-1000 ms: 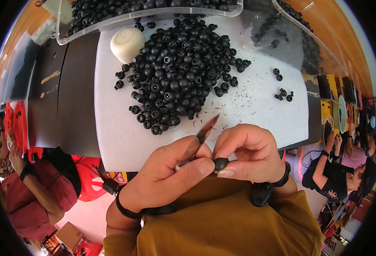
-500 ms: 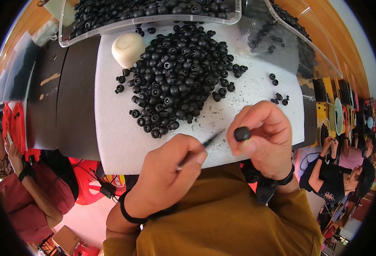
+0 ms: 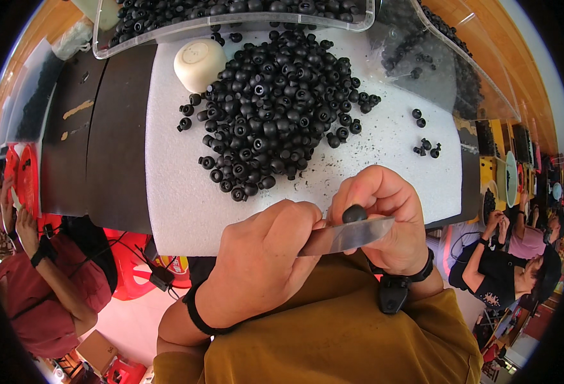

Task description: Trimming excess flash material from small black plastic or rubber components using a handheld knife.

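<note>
My left hand (image 3: 259, 253) is closed around a small knife (image 3: 352, 235); its flat, shiny blade points right and its handle is hidden in my fist. Between the fingertips of my right hand (image 3: 394, 214) is a small round black part (image 3: 355, 214), smooth on top. The blade lies across the near side of this part, against it or very close. Beyond both hands, a heap of similar black parts (image 3: 275, 109), many with a hollow collar, covers the middle of a white foam sheet (image 3: 179, 211).
An off-white cup (image 3: 197, 67), base up, stands by the heap. Clear bins (image 3: 230, 24) of black parts sit at the back, another bin (image 3: 480, 83) at the right. Several loose parts (image 3: 428, 148) and dark shavings dot the foam. Co-workers (image 3: 61, 281) sit at both sides.
My left hand has turned the knife so its broad face shows, and brought the blade rightward to the black part. My right hand has shifted slightly left and nearer with the part.
</note>
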Available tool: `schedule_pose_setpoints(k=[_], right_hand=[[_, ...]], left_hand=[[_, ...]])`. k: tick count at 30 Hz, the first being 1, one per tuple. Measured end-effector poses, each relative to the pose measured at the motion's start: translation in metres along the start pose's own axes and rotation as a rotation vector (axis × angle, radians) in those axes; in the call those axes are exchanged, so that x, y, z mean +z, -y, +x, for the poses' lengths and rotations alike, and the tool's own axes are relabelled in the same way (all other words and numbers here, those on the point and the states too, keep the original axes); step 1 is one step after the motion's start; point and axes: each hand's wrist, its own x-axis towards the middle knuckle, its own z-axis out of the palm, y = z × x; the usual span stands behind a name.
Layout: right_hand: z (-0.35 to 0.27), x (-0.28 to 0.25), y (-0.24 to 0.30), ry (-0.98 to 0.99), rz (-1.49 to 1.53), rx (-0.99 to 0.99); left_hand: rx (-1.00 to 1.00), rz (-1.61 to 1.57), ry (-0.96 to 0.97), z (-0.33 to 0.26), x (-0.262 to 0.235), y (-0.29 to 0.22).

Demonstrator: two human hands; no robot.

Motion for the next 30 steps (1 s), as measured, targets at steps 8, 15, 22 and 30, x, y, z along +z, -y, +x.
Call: schedule_pose_setpoints(k=[8,15,22,30], right_hand=[[-0.002,-0.006,0.000,0.064,0.006,-0.016],[-0.001,-0.015,-0.003,0.200,0.043,-0.054],[0.001,-0.016,-0.004,0.223,0.036,-0.074],[-0.004,-0.003,-0.002,0.011,-0.004,-0.008]], left_hand=[[-0.016,0.035,0.006,0.001,0.001,-0.003],[-0.018,0.036,-0.008,0.002,0.000,-0.007],[-0.016,0.062,0.003,0.001,0.000,-0.005],[-0.029,0.087,0.033,0.001,0.002,-0.003]])
